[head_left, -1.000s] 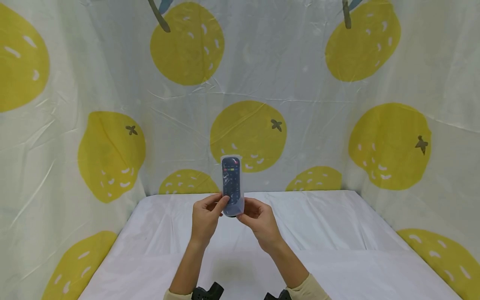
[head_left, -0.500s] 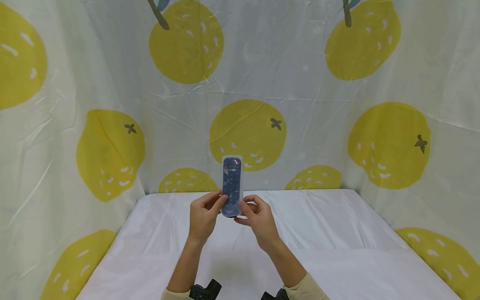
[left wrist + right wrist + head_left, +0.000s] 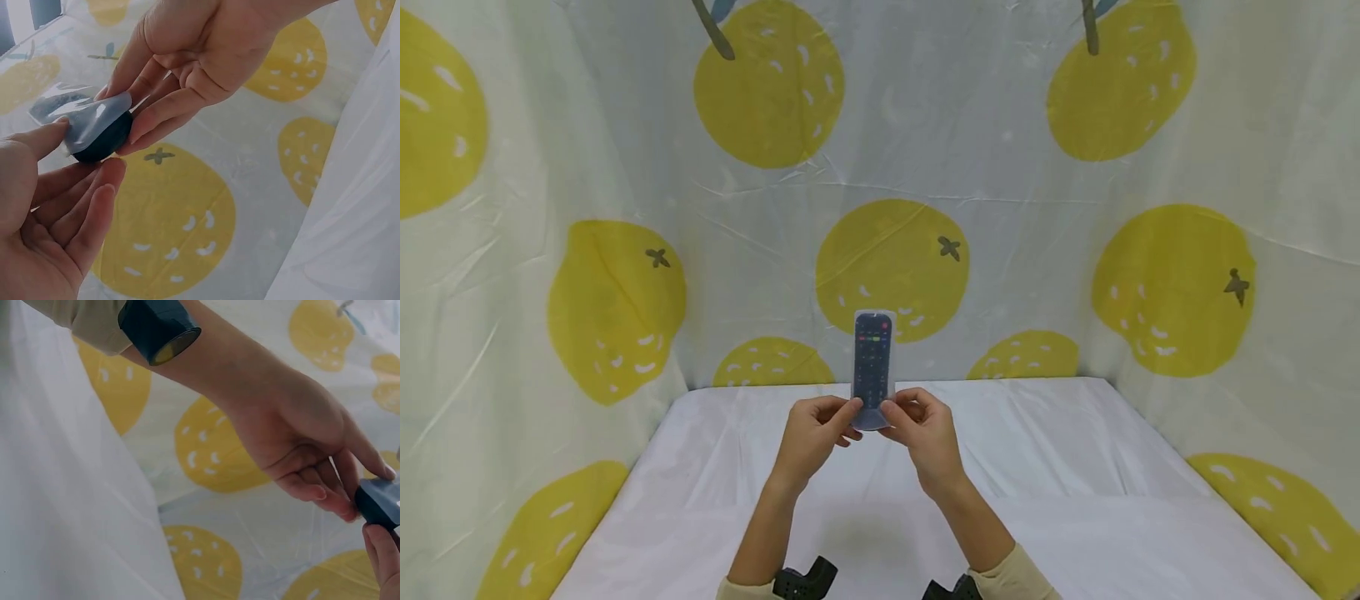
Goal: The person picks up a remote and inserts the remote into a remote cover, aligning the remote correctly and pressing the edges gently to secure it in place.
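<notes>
A dark remote control (image 3: 872, 358) in a clear plastic sleeve (image 3: 103, 119) is held upright above the table, its buttons toward the head camera. My left hand (image 3: 816, 435) pinches its lower left edge, thumb on the front. On the lower right edge, my right hand (image 3: 927, 433) pinches it the same way, thumb on the front and fingers behind. The left wrist view looks at the remote's rounded bottom end, which pokes out of the sleeve between both hands. Only that end shows at the right border of the right wrist view.
Below the hands lies a white-covered table (image 3: 1000, 467). A pale curtain (image 3: 970, 108) printed with yellow fruit stands behind it and along both sides. Each wrist wears a black camera mount (image 3: 805, 579) over a beige sleeve.
The remote has shifted slightly right and turned to face the head camera more squarely. My right thumb has come up onto its front, and my left hand has moved slightly right with it.
</notes>
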`<state>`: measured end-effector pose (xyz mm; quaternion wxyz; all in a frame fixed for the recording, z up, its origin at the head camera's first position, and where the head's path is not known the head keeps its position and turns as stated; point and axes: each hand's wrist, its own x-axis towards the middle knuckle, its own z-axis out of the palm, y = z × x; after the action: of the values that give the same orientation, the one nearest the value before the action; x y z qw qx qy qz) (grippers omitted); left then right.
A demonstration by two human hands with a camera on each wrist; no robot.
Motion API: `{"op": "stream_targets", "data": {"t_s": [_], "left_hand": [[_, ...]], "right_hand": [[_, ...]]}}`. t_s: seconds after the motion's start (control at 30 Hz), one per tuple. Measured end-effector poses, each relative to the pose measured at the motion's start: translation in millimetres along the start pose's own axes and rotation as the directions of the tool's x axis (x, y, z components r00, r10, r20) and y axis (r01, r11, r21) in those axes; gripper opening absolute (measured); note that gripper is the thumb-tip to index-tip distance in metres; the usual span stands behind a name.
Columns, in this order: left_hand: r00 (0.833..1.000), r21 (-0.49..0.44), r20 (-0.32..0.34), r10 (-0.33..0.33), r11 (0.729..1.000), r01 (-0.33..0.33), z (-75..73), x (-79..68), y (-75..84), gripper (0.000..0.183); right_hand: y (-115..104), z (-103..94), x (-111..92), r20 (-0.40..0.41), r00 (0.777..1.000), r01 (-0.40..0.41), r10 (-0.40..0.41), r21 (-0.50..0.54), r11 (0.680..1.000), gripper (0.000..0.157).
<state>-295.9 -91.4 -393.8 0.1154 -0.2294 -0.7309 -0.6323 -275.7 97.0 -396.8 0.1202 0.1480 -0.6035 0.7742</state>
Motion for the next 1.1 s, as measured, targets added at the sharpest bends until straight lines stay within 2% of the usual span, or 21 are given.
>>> {"op": "stream_targets", "data": {"t_s": [0.13,0.4,0.63,1.1], "left_hand": [[0.999,-0.01,0.033,-0.005,1.0,0.006,-0.9,-0.9,0.8,0.03],[1.0,-0.034,0.021,-0.02,0.999,0.021,-1.3,-4.5,1.3,0.027],[1.0,-0.05,0.023,-0.018,0.999,0.02,-1.1,-5.0,1.1,0.025],[0.997,-0.047,0.077,0.018,0.999,-0.014,-3.4,-2.0,2.8,0.027]], "right_hand": [[-1.1,0.4,0.0,-0.008,1.0,-0.007,0.007,0.033,0.999,0.02],[-0.8,-0.1,-2.0,0.021,0.999,-0.051,0.049,0.086,0.995,0.019],[1.6,-1.8,-1.7,0.035,0.998,-0.056,0.053,0.105,0.993,0.018],[-0.5,-4.3,0.2,0.048,0.999,0.0,-0.002,0.023,1.0,0.02]]}}
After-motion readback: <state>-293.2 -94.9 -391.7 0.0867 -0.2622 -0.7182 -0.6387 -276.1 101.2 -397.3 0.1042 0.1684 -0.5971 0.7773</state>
